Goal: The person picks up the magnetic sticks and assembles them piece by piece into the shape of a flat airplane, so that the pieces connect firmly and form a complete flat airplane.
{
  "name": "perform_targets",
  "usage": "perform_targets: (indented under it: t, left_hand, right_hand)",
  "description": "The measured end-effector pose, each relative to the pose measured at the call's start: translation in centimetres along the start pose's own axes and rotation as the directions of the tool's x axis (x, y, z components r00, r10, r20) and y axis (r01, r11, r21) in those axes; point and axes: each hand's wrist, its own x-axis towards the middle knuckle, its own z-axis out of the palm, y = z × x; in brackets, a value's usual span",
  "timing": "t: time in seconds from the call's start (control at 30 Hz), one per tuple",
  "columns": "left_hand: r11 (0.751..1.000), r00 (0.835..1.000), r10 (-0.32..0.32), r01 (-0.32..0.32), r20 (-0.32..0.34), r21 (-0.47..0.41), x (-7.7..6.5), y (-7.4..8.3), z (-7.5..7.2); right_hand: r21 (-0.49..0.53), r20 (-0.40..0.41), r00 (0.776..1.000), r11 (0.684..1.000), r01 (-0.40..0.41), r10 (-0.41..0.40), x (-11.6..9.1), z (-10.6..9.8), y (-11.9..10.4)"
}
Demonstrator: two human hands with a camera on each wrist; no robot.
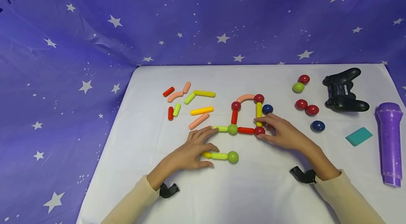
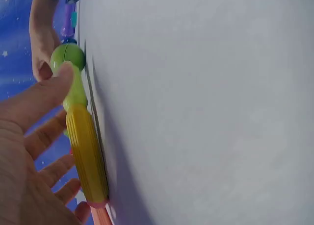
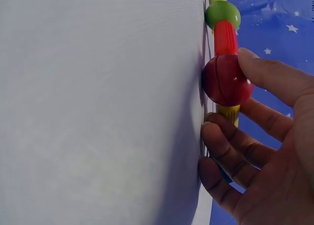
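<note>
Altogether, six glossy red balls [image 1: 259,131]: right hand [image 1: 284,132] pinches one, left hand [image 1: 192,150] splays (black gamepad [image 1: 342,90] near desk's [image 1: 272,78] far-right corner).

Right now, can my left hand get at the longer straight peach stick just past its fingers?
Probably yes: the peach stick lies just beyond your left hand, and the head view shows nothing between them.

Game controller [image 1: 340,92]: we see its black underside.
Tube [image 1: 389,143]: purple, lying at far right.
Block [image 1: 359,136]: teal, near the tube.
Backdrop [image 1: 203,19]: purple-blue with pale stars.
</note>
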Motion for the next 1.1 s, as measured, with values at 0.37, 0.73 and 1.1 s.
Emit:
perform_targets:
  t: [0.37,0.73,1.1]
  left_hand:
    - [0.998,1.000,-0.015,0.014,-0.028,-0.054,1.5,-1.6,-0.5]
    - [0.993,0.999,-0.032,0.028,-0.037,-0.115,2.7,-3.2,-1.1]
    - [0.993,0.997,-0.016,0.007,-0.075,-0.120,2.7,-3.2,-0.9]
  right_hand:
    - [-0.024,-0.006,1.000,1.000,0.006,-0.006,1.0,-0.4,0.3]
    - [-0.038,-0.001,1.000,0.999,0.024,-0.024,2.7,-1.2,0.8]
    - [-0.018,-0.016,0.999,0.999,0.031,-0.032,2.5,-1.3,0.8]
